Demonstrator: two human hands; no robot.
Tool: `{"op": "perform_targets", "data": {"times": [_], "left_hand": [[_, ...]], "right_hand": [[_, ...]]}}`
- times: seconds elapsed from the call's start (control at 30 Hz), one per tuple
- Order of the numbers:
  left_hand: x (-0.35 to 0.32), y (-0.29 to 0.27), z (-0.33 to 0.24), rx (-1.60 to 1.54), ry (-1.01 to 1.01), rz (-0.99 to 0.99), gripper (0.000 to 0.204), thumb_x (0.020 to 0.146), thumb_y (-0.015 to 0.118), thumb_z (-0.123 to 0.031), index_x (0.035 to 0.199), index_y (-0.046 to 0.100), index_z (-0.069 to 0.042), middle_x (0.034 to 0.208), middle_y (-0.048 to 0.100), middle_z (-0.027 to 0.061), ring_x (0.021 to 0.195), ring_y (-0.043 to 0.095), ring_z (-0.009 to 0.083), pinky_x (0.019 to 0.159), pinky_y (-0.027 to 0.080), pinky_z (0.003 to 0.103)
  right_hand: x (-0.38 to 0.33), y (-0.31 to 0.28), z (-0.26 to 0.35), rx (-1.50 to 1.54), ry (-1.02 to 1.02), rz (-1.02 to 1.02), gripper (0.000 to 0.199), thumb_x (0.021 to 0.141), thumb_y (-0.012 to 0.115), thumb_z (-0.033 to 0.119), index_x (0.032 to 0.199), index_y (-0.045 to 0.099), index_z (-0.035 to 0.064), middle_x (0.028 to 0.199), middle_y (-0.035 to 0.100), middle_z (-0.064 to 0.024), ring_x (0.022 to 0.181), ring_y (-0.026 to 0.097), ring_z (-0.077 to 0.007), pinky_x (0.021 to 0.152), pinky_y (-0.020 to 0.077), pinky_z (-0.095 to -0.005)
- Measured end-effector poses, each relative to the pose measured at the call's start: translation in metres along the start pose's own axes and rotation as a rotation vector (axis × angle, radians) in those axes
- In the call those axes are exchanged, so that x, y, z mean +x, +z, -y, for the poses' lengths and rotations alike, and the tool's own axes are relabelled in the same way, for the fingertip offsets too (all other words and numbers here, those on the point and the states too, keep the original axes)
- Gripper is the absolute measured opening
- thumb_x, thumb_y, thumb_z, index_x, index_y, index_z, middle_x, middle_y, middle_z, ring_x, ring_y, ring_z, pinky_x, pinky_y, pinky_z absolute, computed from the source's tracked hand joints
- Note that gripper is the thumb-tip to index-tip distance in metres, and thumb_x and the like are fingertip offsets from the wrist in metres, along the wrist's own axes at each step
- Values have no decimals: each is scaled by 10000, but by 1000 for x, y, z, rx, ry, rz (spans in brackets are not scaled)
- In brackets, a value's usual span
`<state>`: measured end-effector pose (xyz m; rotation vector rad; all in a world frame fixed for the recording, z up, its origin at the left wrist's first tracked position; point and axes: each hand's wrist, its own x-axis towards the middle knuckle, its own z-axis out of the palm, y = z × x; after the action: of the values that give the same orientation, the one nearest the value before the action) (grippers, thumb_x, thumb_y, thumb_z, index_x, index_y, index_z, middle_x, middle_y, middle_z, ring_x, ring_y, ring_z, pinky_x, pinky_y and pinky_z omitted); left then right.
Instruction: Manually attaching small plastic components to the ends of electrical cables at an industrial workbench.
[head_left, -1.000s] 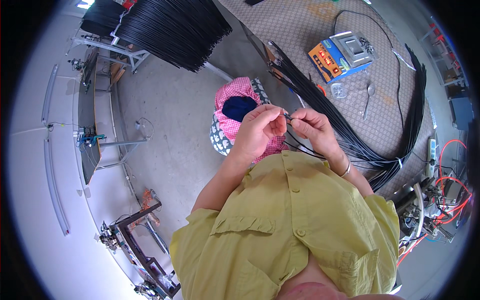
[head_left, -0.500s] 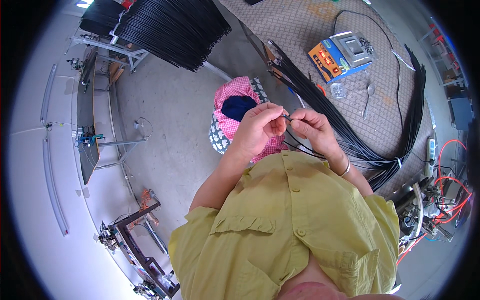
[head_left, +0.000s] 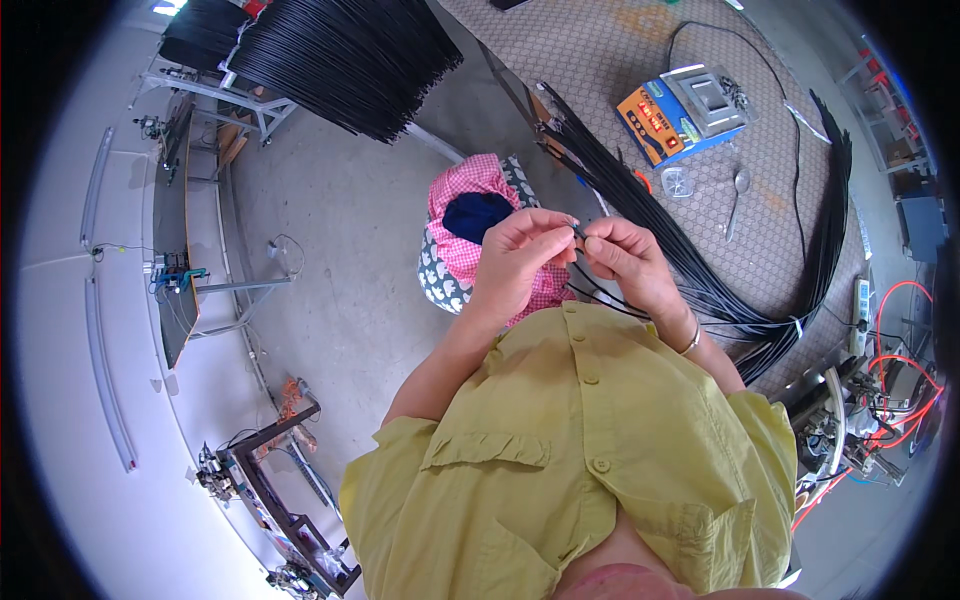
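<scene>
Near the middle of the frame, a thin black cable (head_left: 580,231) is held between the two hands. It is pinched between the thumb and fingertips of the left hand (head_left: 522,258), and the grip of the right hand (head_left: 632,262) is likewise clamped on it, just beside; what is hidden under the fingertips cannot be told. Black strands (head_left: 604,294) are seen below the hands, curving toward the lower right. A long cable bundle (head_left: 665,235) is spread in a bend over the patterned surface (head_left: 575,55) at right. At upper right, a blue-and-orange box (head_left: 652,125) is topped by a metal device (head_left: 710,98), with a clear dish (head_left: 677,181) and a spoon (head_left: 737,200) laid below. Left of the bundle, a dark blue cloth (head_left: 476,215) is set on pink checked fabric (head_left: 462,182).
</scene>
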<state>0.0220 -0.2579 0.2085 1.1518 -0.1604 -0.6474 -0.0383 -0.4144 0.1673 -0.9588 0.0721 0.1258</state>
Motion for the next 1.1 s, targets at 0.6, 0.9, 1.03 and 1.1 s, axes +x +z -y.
{"op": "perform_targets", "data": {"times": [0.6, 0.9, 1.03, 1.1], "left_hand": [[0, 6, 11, -110, 48, -65, 96, 812, 523, -2, 878, 589, 21, 739, 594, 86, 658, 552, 141, 604, 434, 236], [1, 3, 6, 122, 165, -65, 115, 789, 589, -20, 883, 592, 47, 735, 604, 63, 631, 560, 80, 573, 454, 189], [1, 0, 8, 101, 169, -47, 108, 785, 595, -19, 874, 592, 43, 736, 605, 65, 633, 560, 79, 575, 458, 188], [2, -2, 9, 112, 181, -39, 98, 783, 597, -17, 864, 592, 39, 733, 604, 63, 635, 559, 77, 573, 457, 186]], "right_hand": [[0, -2, -3, 52, -7, -5, 86, 849, 547, 119, 871, 567, 38, 645, 468, 44, 538, 358, -33, 469, 276, -177], [1, -1, 4, -18, 13, -1, 73, 846, 547, 106, 855, 568, 36, 646, 472, 43, 543, 369, -31, 476, 292, -178], [1, 0, 5, -31, 11, 15, 75, 847, 546, 109, 853, 566, 37, 645, 466, 47, 545, 365, -27, 476, 286, -174], [1, 0, 6, -21, 42, 26, 79, 848, 544, 114, 854, 565, 38, 643, 459, 51, 545, 359, -22, 475, 278, -169]]}}
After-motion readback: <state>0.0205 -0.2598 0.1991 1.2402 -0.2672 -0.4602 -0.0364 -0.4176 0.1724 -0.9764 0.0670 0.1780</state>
